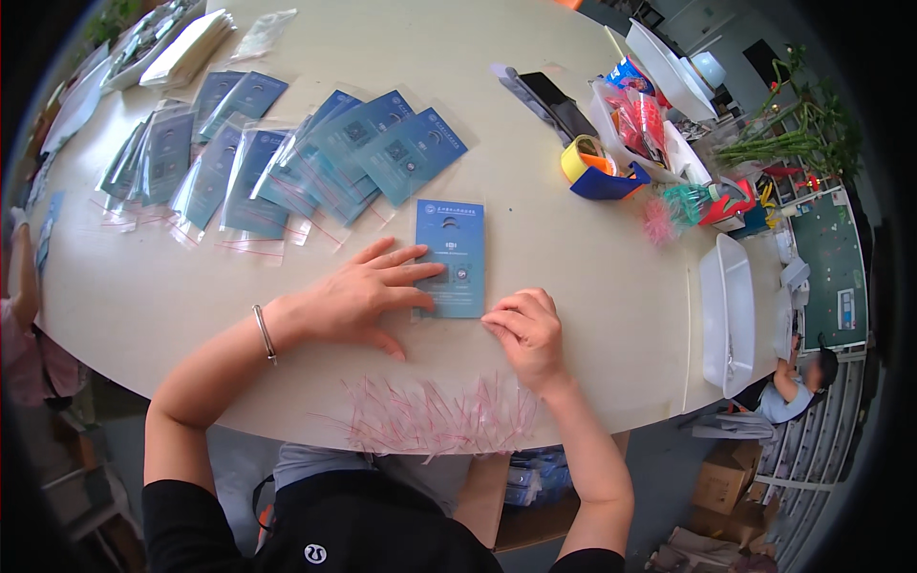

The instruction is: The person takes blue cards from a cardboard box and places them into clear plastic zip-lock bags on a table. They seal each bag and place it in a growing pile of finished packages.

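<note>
A blue card [463, 267] with a curved slot near its top lies flat on the table in front of me. My left hand [373, 286] is open, its fingers spread, with the fingertips resting on the card's left side. At the card's lower right corner my right hand [525, 329] is closed in a pinch; what sits between thumb and finger is too small to make out. Beyond the card lie several similar blue cards in clear bags [330, 158] with red lines, fanned and overlapping. Close to my body is a heap of clear plastic strips with red lines [439, 415].
A tape dispenser [602, 172], a phone [559, 103] and a white basket [621, 115] with red packets stand at the far right. A white tray [726, 315] sits by the right edge. White stacked bags [188, 48] lie far left. Other people are at both sides.
</note>
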A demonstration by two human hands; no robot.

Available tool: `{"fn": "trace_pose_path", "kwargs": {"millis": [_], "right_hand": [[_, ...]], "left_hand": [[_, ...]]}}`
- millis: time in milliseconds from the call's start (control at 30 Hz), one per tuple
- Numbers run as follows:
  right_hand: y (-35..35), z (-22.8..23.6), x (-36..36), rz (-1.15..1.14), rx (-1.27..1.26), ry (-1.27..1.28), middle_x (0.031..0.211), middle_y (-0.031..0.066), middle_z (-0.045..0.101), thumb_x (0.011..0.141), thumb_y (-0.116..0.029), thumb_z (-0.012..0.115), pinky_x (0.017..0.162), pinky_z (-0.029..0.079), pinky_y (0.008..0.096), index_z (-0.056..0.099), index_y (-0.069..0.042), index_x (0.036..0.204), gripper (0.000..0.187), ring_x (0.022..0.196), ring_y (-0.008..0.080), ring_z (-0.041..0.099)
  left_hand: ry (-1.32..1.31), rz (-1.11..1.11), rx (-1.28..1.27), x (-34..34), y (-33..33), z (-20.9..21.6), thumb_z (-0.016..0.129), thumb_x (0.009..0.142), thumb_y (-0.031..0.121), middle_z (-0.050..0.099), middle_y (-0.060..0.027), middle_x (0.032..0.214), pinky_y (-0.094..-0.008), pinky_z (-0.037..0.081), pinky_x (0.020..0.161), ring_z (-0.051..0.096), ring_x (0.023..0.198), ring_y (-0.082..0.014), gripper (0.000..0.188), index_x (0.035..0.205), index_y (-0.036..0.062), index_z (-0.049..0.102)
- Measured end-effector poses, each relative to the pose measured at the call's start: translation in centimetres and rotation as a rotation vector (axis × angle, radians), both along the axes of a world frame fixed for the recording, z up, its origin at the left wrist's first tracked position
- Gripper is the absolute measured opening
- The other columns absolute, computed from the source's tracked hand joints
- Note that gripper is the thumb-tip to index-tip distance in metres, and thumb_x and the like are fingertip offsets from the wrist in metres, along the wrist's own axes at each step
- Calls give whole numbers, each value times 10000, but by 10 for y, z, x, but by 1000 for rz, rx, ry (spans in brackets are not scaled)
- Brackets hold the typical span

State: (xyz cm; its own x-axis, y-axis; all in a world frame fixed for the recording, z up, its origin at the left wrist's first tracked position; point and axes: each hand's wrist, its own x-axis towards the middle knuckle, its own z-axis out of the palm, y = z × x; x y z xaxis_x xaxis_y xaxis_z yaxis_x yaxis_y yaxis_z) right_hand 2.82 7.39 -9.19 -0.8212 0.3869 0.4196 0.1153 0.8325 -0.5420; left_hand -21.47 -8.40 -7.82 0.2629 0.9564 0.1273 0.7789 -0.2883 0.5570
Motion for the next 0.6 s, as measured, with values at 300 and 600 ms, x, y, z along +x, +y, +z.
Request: {"fn": "trace_pose_path", "kwargs": {"millis": [300, 600], "right_hand": [[-6, -3, 1, -150, -283, -44, 879, 19, 648, 744, -48, 803, 846, 463, 337, 744, -55, 803, 84, 960, 210, 575], [-14, 2, 5, -252, -260, -153, 925, 10, 570, 755, -140, 818, 908, 409, 370, 748, -96, 816, 103, 1014, 229, 495]], "left_hand": [[55, 154, 100, 15, 0, -13, 724, 852, 272, 481, -102, 1483, -545, 227, 1168, 353, 1432, -313, 200, 937, 108, 646], [-21, 153, 79, 21, 4, -5, 746, 816, 206, 524, -93, 1422, -581, 223, 1155, 405, 1393, -291, 166, 836, 96, 624]]}}
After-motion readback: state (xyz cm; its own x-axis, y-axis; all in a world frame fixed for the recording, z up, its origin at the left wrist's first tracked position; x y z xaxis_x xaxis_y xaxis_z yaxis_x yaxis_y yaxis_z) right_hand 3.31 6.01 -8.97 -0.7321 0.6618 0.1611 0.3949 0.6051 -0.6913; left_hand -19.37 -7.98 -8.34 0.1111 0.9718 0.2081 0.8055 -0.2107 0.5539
